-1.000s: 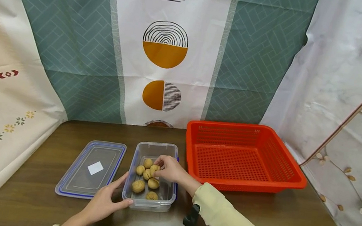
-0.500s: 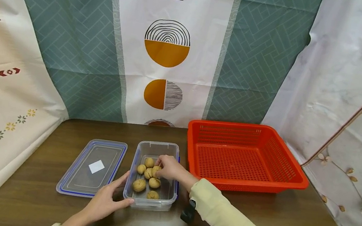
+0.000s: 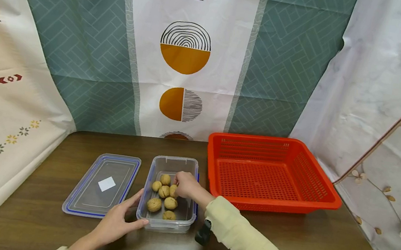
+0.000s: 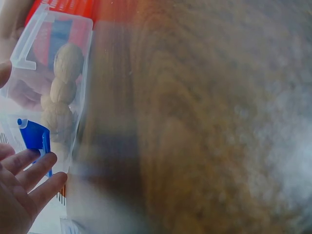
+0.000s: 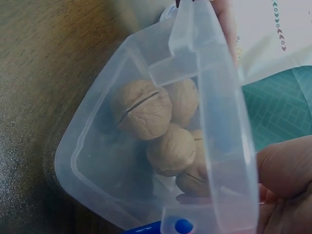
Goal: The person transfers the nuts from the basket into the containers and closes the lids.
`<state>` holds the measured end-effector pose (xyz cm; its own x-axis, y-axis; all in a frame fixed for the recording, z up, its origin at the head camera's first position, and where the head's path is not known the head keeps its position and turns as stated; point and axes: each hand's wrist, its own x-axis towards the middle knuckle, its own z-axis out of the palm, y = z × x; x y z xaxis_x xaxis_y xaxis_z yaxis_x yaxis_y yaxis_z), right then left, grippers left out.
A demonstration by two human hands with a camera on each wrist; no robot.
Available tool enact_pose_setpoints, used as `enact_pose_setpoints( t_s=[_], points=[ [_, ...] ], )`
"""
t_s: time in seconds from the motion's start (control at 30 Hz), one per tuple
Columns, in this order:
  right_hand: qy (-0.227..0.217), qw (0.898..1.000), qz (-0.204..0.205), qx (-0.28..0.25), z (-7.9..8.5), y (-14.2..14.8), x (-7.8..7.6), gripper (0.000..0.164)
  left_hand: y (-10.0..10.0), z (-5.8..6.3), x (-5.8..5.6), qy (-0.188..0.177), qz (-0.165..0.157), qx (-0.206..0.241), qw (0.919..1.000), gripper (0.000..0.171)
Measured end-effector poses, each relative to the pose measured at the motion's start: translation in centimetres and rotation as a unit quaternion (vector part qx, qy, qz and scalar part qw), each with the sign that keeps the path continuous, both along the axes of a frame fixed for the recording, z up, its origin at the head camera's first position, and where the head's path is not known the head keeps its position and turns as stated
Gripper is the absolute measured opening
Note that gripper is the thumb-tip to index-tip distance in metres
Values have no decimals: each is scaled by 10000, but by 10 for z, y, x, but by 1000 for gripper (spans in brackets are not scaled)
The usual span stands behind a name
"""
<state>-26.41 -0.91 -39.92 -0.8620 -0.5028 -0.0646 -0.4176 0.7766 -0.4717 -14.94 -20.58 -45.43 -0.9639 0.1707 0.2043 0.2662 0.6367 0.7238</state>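
Observation:
A clear plastic food container [image 3: 181,226] stands on the table with several walnuts [image 3: 154,205] inside. My right hand [image 3: 186,184] reaches into it from the right, fingers down, and holds a walnut [image 3: 173,191] that the hand partly covers. In the right wrist view, walnuts [image 5: 144,109] show through the clear wall, with the hand [image 5: 287,180] behind the rim. My left hand [image 3: 117,223] steadies the near left corner, thumb at the front wall. In the left wrist view, its straight fingers [image 4: 48,192] lie by the container's blue latch [image 4: 35,135].
A clear lid [image 3: 111,202] with a blue seal and a white label [image 3: 106,184] lies left of the container. To the right, beside the container, stands a red plastic basket [image 3: 251,202]. Patterned cloths [image 3: 87,103] hang behind and at both sides of the table.
My right hand has turned slightly and its wrist has shifted left, over the same walnut. The left hand and the container stay in place.

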Motion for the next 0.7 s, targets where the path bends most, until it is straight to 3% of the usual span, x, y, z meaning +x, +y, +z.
enact_pose_setpoints(
  t_s=[0.23, 0.7],
  points=[
    [423, 9988, 226, 86, -7, -4, 1, 18, 0, 0, 1, -44, 57, -14, 10000, 82],
    [354, 9992, 164, 22, -9, -5, 2, 17, 0, 1, 1, -19, 53, -42, 10000, 82]
  ],
)
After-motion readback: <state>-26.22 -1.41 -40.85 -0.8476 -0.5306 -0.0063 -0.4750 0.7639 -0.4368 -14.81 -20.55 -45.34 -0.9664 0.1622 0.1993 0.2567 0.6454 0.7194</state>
